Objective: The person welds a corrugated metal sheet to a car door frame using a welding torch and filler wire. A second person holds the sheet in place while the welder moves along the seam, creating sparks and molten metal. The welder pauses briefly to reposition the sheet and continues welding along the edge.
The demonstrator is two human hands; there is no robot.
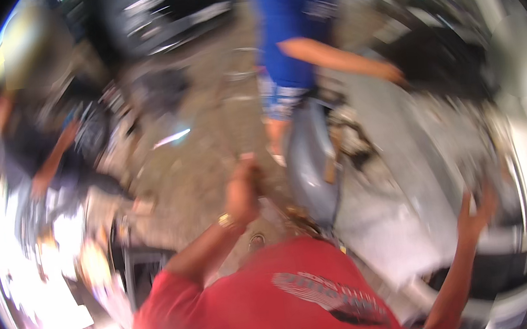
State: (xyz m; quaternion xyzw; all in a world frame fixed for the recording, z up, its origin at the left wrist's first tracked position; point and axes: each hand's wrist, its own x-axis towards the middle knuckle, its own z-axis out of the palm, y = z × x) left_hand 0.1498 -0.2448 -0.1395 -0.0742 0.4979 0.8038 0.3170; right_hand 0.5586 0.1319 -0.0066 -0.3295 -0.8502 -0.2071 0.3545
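In front of my body, left of a curved grey panel (315, 165), is my left hand (243, 192), with a gold-coloured watch or bracelet (225, 220) at the wrist. Its fingers look curled closed; blur hides what, if anything, they hold. Out to the right, my right hand (478, 211) has its fingers spread and nothing visible in it. It is beside a large pale grey surface (397, 150) that looks like part of a vehicle body; whether it touches anything there I cannot tell.
A person in a blue shirt (294, 26) stands ahead, an arm reaching toward a black object (439, 59). Another person in dark clothes (37, 150) is low at the left. A dark vehicle (171, 17) stands at the back. A dark box-like thing (146, 270) is by my left elbow.
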